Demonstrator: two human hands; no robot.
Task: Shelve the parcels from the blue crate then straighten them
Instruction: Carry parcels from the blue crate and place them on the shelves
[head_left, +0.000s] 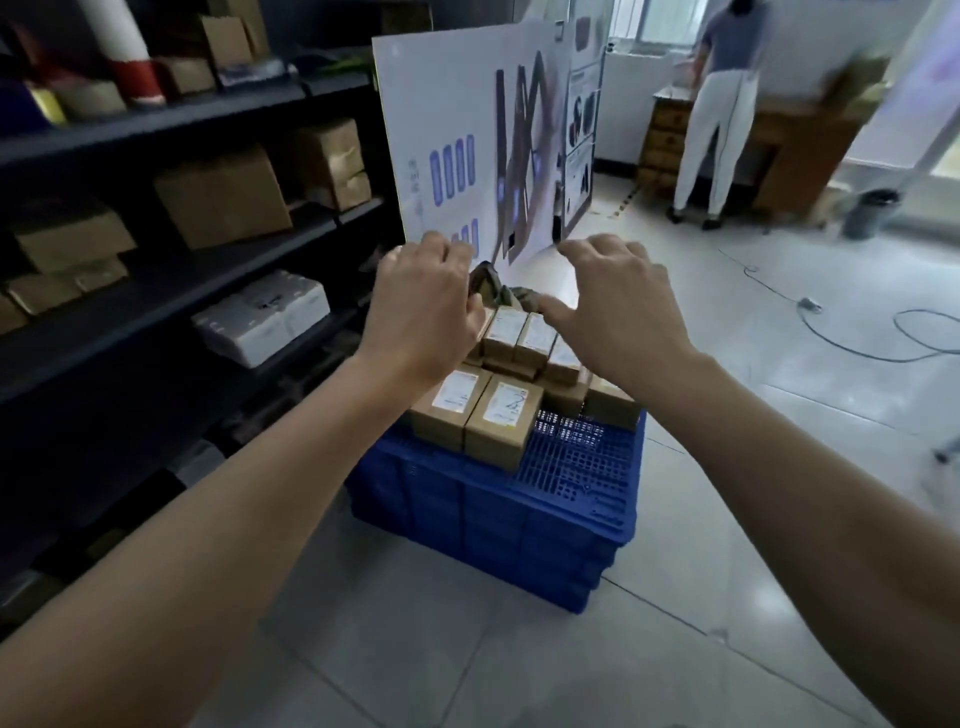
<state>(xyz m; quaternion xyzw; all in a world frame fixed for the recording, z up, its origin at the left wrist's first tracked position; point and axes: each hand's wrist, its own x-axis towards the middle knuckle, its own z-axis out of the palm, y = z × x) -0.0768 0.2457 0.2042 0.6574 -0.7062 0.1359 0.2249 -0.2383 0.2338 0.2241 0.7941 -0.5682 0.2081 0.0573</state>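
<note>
Brown parcels (498, 415) sat stacked on the blue crate (519, 509) beside the shelves (156, 291). Both hands hovered over them, left hand (423, 306) curled, right hand (618, 306) spread, holding nothing. A careless grab could topple the stack.

Tiled floor (467, 649) — blue crate (493, 499) on it, parcels (498, 421) atop.

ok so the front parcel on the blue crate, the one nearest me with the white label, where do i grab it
Probably take the front parcel by its two long side faces, coming from above with one hand. It stands upright at the near edge of the stack on the blue crate, label up. Its right side is open, but another parcel presses against its left.
</note>
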